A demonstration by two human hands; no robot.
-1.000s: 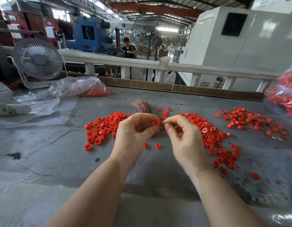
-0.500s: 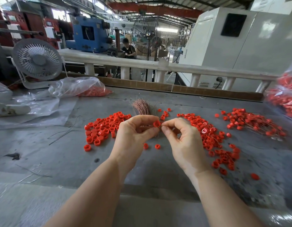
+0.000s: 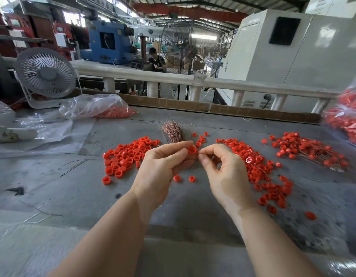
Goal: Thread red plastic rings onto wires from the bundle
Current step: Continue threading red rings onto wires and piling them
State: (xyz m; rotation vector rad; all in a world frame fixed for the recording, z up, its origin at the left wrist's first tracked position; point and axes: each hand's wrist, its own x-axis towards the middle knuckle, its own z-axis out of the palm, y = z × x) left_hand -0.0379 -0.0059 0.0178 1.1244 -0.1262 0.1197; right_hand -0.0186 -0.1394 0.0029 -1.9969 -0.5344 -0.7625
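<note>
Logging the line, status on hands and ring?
Left hand pinches red ring. Right hand pinched at ring's edge, wire too thin to see. Wire bundle just behind. Nothing blocking.

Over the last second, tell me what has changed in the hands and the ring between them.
Very little moved. The left hand still pinches the red ring, holding it in nearly the same spot. The right hand drew its pinched fingertips slightly nearer the ring; any wire between them is too thin to see. Nothing was let go. The wire bundle and the loose ring piles stayed put.
</note>
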